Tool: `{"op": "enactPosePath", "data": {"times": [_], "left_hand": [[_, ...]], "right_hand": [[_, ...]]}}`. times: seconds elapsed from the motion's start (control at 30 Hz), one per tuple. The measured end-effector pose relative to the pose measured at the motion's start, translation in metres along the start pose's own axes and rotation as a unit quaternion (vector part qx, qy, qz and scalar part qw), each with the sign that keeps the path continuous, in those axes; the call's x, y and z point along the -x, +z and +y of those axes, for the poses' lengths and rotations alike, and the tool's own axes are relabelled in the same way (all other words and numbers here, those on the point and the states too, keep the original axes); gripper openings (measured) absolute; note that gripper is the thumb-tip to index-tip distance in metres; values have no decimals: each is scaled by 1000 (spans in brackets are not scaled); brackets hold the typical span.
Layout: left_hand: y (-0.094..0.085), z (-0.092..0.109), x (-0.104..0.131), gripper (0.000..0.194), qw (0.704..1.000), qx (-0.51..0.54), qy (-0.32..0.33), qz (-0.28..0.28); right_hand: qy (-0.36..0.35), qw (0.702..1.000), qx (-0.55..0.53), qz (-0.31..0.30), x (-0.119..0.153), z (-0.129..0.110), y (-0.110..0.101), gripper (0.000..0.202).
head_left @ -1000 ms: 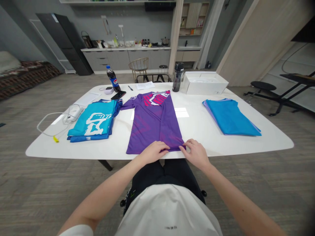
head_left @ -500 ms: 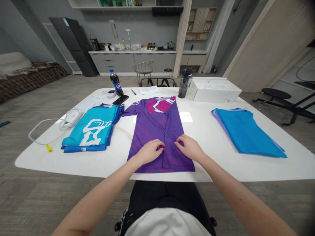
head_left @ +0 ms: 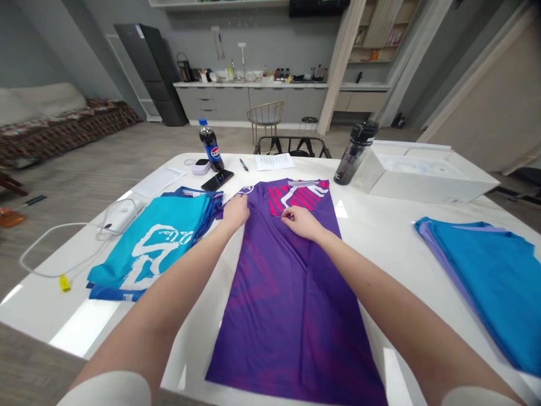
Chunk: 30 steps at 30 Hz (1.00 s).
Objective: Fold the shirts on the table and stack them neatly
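Meanwhile, at a white table (head_left: pixel 380 225), a person's 2 bare hands work the upper end of a purple jersey (head_left: pixel 287 304) laid flat lengthwise at the centre. Left hand (head_left: pixel 235 211) lies fingers-down on the sleeve at the jersey's 11 o'clock corner; right hand (head_left: pixel 301 221) appears to pinch the fabric just below the pink-and-white chest panel (head_left: pixel 301 196), though the grip is small in view. At 9 o'clock sits a stack of folded turquoise shirts (head_left: pixel 152 248), touching the sleeve's edge; at 3 o'clock, well apart, a second blue pile (head_left: pixel 490 276). Toward 12 o'clock stand a cola bottle (head_left: pixel 210 146), a phone (head_left: pixel 217 180), a sheet of paper (head_left: pixel 274 161), a dark flask (head_left: pixel 355 152) and an open white box (head_left: pixel 422 177)
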<state>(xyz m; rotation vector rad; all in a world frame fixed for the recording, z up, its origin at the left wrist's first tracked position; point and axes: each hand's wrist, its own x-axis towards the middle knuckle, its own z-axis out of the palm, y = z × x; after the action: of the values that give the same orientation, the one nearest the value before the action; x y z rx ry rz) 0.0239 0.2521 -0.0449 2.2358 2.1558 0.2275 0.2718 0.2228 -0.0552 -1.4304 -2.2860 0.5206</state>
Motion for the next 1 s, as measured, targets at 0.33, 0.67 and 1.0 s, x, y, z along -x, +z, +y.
{"op": "enactPosePath", "data": {"times": [0.33, 0.67, 1.0], "left_hand": [[17, -50, -29, 22, 1000, 6, 7, -23], [-42, -27, -60, 24, 832, 540, -107, 68], [-18, 91, -72, 30, 731, 677, 25, -85]], "right_hand": [[84, 993, 75, -27, -189, 43, 27, 39], [103, 974, -192, 68, -179, 18, 25, 58], [182, 869, -450, 97, -96, 19, -25, 47]]}}
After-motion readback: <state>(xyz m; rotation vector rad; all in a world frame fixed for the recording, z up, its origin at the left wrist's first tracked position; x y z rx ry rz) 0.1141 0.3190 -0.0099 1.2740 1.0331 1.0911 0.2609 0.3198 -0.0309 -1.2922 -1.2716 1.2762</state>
